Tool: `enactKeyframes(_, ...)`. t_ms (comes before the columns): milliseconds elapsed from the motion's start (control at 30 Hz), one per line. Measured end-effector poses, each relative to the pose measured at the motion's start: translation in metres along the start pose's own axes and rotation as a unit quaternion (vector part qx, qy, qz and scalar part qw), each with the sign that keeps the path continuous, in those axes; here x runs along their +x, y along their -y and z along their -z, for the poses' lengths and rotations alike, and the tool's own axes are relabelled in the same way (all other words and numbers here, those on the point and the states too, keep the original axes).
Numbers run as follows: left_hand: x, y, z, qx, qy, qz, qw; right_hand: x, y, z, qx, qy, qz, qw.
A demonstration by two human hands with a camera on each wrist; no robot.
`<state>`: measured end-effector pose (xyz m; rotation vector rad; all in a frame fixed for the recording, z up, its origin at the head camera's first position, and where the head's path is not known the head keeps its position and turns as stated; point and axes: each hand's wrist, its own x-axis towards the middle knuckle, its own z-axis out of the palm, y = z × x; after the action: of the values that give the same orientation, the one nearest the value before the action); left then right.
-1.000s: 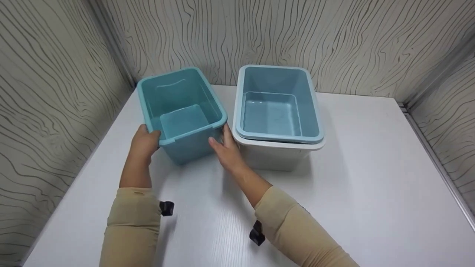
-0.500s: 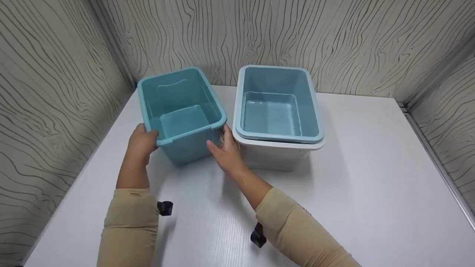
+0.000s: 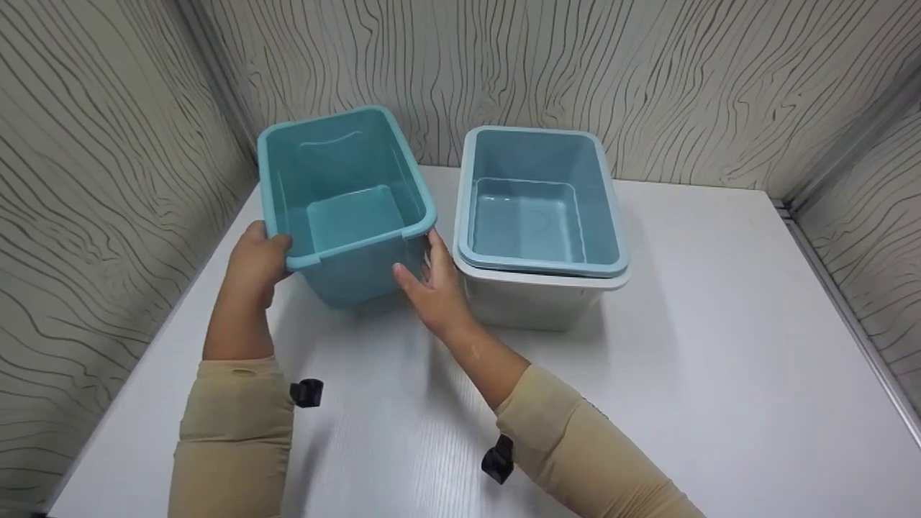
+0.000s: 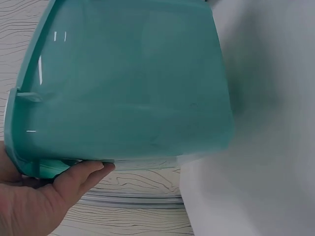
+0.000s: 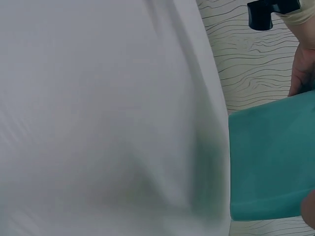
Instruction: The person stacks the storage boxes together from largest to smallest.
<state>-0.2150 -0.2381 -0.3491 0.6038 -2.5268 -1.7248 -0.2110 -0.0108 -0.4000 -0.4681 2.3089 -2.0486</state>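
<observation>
A teal plastic bin (image 3: 352, 277), open at the top with nothing inside, hangs tilted a little above the table at the left. My left hand (image 3: 257, 260) grips its near left corner, thumb over the rim and fingers beneath it, as the left wrist view also shows on the bin's outside (image 4: 133, 78). At the near right corner, my right hand (image 3: 442, 298) holds the bin with the thumb by the front wall and the fingers along the right side. Only a bit of that hand (image 5: 309, 210) enters the right wrist view.
Right of the teal bin, a light blue bin (image 3: 543, 267) sits nested in a white bin (image 3: 529, 308) on the white table (image 3: 734, 345). My right hand is close to the white bin's left side. Wood-patterned walls (image 3: 547, 65) enclose the back and sides.
The teal bin has risen off the table and shifted slightly left, with both hands still on it. The nested bins have not moved.
</observation>
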Motion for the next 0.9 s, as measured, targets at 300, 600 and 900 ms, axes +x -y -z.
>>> enactKeyframes(300, -0.009, -0.014, 0.013, -0.035, 0.012, -0.012, 0.9992, 0.012, 0.028, 0.014, 0.009, -0.027, 0.012, 1.000)
enactKeyframes(600, -0.015, -0.027, 0.014, -0.039, 0.014, -0.026, 0.9988, 0.025, 0.047, 0.037, -0.009, -0.049, -0.028, 0.998)
enactKeyframes(900, -0.021, -0.041, 0.008, -0.034, 0.013, -0.054, 0.9979, 0.042, 0.065, 0.050, 0.023, -0.050, -0.045, 0.997)
